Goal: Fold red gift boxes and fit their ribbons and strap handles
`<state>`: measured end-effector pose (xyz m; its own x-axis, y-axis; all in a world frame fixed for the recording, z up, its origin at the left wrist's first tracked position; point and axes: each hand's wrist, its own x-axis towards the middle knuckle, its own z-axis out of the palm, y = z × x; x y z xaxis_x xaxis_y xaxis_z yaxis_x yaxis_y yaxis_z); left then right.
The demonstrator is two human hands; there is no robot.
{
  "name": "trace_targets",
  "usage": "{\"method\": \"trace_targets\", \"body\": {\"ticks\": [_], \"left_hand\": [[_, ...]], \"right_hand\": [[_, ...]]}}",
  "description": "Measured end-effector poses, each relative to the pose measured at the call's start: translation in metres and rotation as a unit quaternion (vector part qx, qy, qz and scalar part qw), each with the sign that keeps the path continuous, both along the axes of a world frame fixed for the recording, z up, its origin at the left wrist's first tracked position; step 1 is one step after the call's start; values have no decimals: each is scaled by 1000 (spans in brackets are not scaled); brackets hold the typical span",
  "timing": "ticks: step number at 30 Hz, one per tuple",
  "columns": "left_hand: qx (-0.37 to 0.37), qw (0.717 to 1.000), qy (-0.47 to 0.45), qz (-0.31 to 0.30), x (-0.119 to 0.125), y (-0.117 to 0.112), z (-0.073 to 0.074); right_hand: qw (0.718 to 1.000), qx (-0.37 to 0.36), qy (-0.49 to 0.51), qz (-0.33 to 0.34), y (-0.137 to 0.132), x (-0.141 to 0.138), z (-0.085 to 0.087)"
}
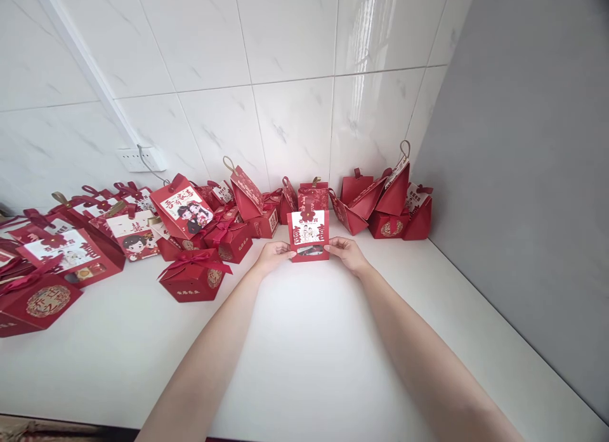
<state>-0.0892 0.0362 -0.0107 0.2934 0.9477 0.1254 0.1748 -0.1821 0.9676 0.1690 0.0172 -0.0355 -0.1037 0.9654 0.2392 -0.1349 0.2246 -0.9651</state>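
Note:
Both my arms reach forward over a white table (309, 353). Between my hands stands a small red gift box (309, 235) with a white picture panel on its front, upright on the table. My left hand (272, 256) grips its lower left edge with closed fingers. My right hand (347, 253) pinches its lower right edge. Directly behind it stands another red box (313, 196) with a ribbon handle.
Many red gift boxes and bags line the tiled back wall: a bowed box (194, 277) left of my hands, a large printed box (186, 208), a triangular cluster (387, 204) at right. A grey wall (523, 175) bounds the right side. A wall socket (140, 158) sits at left.

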Motion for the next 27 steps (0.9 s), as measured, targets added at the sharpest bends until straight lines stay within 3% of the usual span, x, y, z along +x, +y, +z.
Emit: {"method": "trace_targets", "body": {"ticks": [8, 15, 19, 23, 25, 27], "left_hand": [[29, 998, -7, 52, -3, 8, -3], [22, 999, -1, 35, -6, 14, -3], [24, 999, 2, 25, -3, 12, -2], [34, 999, 13, 31, -4, 11, 0], [34, 999, 18, 31, -6, 11, 2], [34, 999, 19, 32, -6, 12, 2]], "right_hand": [[998, 29, -60, 4, -1, -14, -3], [995, 23, -98, 17, 7, -9, -1], [994, 38, -100, -1, -1, -12, 7], [983, 90, -64, -148, -16, -12, 34], [962, 121, -38, -240, -25, -8, 62], [946, 153, -28, -285, -43, -3, 102]]}}
